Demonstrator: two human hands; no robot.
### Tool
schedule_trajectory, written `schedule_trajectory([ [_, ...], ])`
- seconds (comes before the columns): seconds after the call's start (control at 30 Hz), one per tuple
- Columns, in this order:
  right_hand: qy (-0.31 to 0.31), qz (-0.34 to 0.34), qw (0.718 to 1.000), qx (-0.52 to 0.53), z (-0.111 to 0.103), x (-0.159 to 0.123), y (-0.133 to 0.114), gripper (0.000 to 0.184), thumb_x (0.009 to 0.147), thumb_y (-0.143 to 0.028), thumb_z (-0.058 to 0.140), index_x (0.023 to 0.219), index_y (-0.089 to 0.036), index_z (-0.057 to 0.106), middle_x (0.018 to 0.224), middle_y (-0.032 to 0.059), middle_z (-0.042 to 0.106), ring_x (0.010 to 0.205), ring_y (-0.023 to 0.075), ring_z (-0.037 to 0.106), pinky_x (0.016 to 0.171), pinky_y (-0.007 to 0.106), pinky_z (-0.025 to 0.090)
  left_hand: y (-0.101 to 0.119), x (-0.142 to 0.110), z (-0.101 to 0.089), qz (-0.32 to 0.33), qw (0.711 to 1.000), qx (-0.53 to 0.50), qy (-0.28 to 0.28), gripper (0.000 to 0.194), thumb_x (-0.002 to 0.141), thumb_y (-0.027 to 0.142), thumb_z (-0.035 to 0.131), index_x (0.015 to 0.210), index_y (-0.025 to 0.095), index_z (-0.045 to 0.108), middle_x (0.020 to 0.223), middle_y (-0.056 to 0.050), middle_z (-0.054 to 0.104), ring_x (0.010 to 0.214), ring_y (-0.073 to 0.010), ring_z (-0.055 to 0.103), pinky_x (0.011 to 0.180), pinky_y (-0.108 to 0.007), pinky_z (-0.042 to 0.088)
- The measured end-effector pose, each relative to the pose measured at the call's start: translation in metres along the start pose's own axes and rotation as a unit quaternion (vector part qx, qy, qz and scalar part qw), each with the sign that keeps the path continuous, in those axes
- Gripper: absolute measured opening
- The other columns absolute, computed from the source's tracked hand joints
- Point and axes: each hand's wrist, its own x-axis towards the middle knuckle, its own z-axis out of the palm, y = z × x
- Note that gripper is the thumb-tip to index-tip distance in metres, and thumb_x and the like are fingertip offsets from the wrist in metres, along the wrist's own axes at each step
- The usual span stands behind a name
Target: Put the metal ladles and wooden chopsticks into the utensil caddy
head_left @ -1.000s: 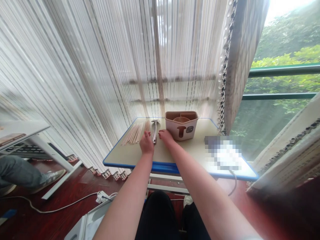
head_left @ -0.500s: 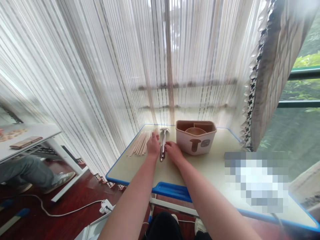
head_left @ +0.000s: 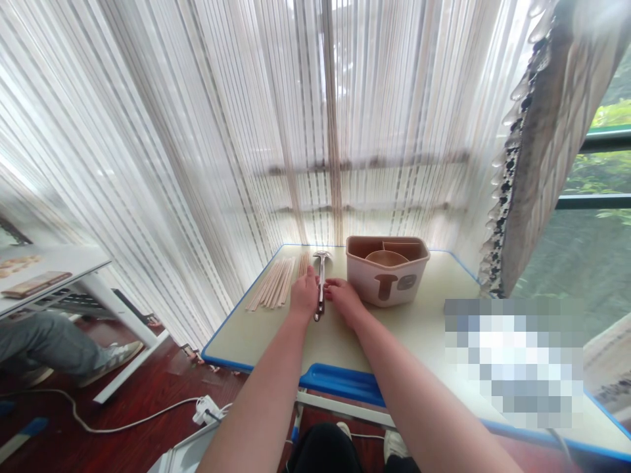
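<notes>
A shiny metal ladle lies on the cream table, its bowl toward the curtain and its dark-ended handle toward me. My left hand stands along the left side of the handle, fingers stretched forward. From the right, my right hand reaches its loosely bent fingers to the handle, without wrapping round it. Whether either hand touches the ladle I cannot tell. Left of my left hand, several pale wooden chopsticks lie fanned out. A smaller group of browner chopsticks sits beyond that hand, partly hidden by it.
A brown and white divided utensil holder stands right of my right hand. The table has a blue edge and a blue front tray. A blurred-out object lies at right. Another table and a seated person's leg are at left.
My left hand has shifted slightly right, closer to the ladle handle, uncovering more of the browner chopsticks. My right hand stays beside the handle. The view has shifted slightly.
</notes>
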Motion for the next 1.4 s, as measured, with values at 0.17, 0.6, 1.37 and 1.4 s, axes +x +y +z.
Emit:
schedule_trajectory([
  [0.17,0.006,-0.012,1.000,0.006,-0.002,0.000,0.002,0.029,0.070,-0.011,0.053,0.098,-0.010,0.060,0.090,0.0095,0.069,0.073,0.0154,0.066,0.070,0.025,0.051,-0.002,0.002,-0.001,-0.024,0.999,-0.033,-0.018,0.061,0.081,0.064,0.031,0.077,0.012,0.063,0.084,-0.014,0.067,0.076,-0.0208,0.064,0.062,-0.031,0.053],
  [0.6,0.017,-0.052,0.996,-0.068,-0.004,-0.001,0.006,0.034,0.060,-0.010,0.063,0.094,-0.011,0.060,0.091,0.0090,0.068,0.085,0.0189,0.064,0.073,0.026,0.050,-0.002,0.002,-0.002,-0.046,0.996,-0.079,-0.019,0.061,0.079,0.066,0.031,0.072,0.013,0.060,0.078,-0.014,0.066,0.073,-0.0215,0.065,0.056,-0.030,0.053],
  [1.37,0.011,-0.022,1.000,-0.005,-0.002,-0.007,-0.003,0.032,0.057,-0.004,0.055,0.087,-0.009,0.064,0.077,0.0069,0.069,0.064,0.0133,0.062,0.058,0.021,0.047,-0.001,0.008,0.000,-0.102,0.982,-0.154,-0.029,0.025,0.081,0.034,0.050,0.079,0.010,0.057,0.084,-0.012,0.063,0.066,-0.0142,0.061,0.058,-0.028,0.053],
  [1.4,0.011,-0.021,1.000,-0.004,-0.002,-0.008,-0.004,0.033,0.057,-0.004,0.054,0.087,-0.010,0.064,0.077,0.0064,0.069,0.064,0.0131,0.062,0.057,0.021,0.047,-0.002,0.009,0.000,-0.096,0.982,-0.157,-0.030,0.022,0.080,0.031,0.053,0.079,0.010,0.058,0.084,-0.011,0.063,0.066,-0.0134,0.060,0.058,-0.027,0.053],
])
